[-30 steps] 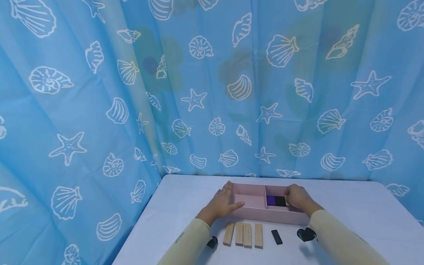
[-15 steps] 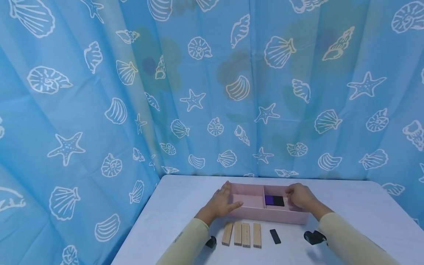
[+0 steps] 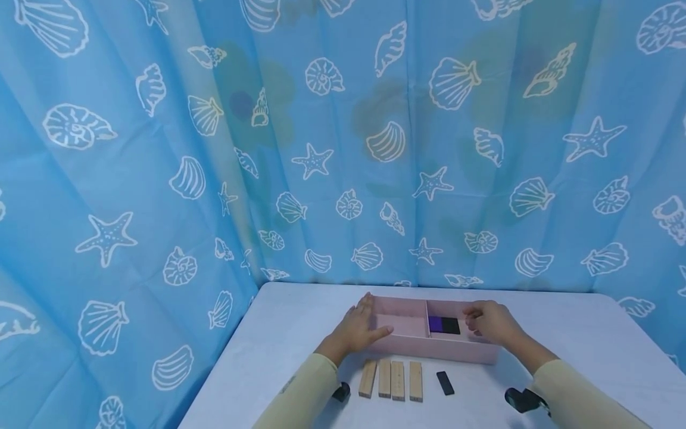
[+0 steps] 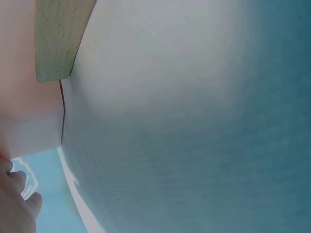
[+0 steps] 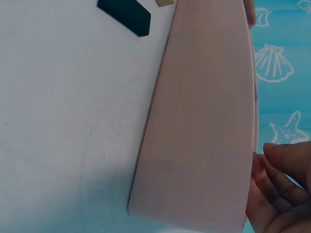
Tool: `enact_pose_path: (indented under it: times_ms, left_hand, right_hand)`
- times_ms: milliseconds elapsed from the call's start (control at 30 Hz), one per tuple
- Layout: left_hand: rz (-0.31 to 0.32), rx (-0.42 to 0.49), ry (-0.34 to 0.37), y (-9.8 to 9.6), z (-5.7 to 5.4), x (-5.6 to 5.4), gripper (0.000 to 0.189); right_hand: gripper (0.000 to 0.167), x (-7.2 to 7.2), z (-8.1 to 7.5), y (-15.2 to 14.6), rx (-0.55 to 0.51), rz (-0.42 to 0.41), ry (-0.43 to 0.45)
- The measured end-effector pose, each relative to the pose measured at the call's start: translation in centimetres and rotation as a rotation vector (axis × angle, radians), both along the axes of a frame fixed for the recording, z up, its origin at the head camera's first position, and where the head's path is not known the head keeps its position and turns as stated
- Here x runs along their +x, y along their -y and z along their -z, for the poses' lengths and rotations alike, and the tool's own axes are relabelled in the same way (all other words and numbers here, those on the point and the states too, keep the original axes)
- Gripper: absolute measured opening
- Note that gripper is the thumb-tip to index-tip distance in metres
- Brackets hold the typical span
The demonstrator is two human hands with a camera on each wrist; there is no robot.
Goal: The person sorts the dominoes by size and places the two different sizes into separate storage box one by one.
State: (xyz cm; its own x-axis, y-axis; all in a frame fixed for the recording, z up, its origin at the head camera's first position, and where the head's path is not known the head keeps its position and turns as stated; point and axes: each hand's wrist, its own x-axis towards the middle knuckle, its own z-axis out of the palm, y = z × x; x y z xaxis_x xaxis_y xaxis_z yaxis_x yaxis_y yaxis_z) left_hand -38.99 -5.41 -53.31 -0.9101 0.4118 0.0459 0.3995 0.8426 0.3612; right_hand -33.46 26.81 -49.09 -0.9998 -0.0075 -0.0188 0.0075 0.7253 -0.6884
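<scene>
A pink two-compartment box (image 3: 439, 347) stands on the white table. My left hand (image 3: 354, 329) rests on its left end with straight fingers and the thumb spread over the front rim; the left wrist view catches some of its fingertips (image 4: 19, 182). Above the right compartment, my right hand (image 3: 492, 323) hovers with loosely curled fingers, and nothing shows in it. A purple piece (image 3: 436, 324) and a black piece (image 3: 450, 325) lie side by side in that compartment, against the divider. The right part of its floor is partly hidden by the right hand.
Several wooden blocks (image 3: 398, 381) lie in a row in front of the box. To their right is a flat black rectangular piece (image 3: 445, 383). A blue curtain with white shells (image 3: 343, 179) hangs behind the table.
My right hand has risen from the right compartment and drawn slightly right, its forearm swinging outward. The left hand stays on the box.
</scene>
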Motion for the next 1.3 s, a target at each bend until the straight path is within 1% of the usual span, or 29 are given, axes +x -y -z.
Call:
enact_pose_path:
  times_ms: [167, 367, 467, 633, 767, 833, 933, 1167, 1300]
  left_hand:
    - [0.000, -0.006, -0.005, -0.1, 0.0, -0.1, 0.102]
    - [-0.003, -0.005, -0.008, -0.1, -0.1, -0.1, 0.103]
    - [-0.002, -0.003, -0.008, -0.1, -0.2, -0.2, 0.103]
    - [0.009, -0.001, -0.011, -0.2, -0.4, -0.3, 0.102]
    - [0.006, 0.001, -0.005, -0.3, -0.7, -0.3, 0.102]
    - [0.004, 0.005, -0.004, -0.3, -0.7, -0.4, 0.102]
    - [0.003, 0.009, -0.003, -0.4, -0.4, -0.4, 0.102]
    - [-0.005, 0.013, 0.009, -0.2, 0.1, -0.2, 0.102]
    - [-0.012, 0.014, -0.004, -0.1, 0.3, -0.2, 0.102]
  right_hand:
    - [0.032, 0.7, -0.1, -0.1, -0.005, 0.003, -0.019]
    - [0.032, 1.8, -0.4, 0.0, -0.043, 0.000, -0.059]
    - [0.032, 2.5, -0.6, 0.2, -0.053, -0.016, -0.080]
    - [0.033, 3.5, -0.8, 0.4, -0.070, -0.051, -0.083]
    - [0.035, 3.9, -0.7, 0.7, -0.120, -0.056, -0.067]
    - [0.036, 4.1, -0.4, 0.9, -0.141, -0.045, -0.041]
    - [0.034, 4.4, 0.1, 1.2, -0.147, -0.030, -0.001]
    - [0.031, 5.0, 1.1, 2.1, -0.173, -0.069, 0.025]
    - [0.032, 5.1, 1.4, 2.7, -0.196, -0.080, 0.059]
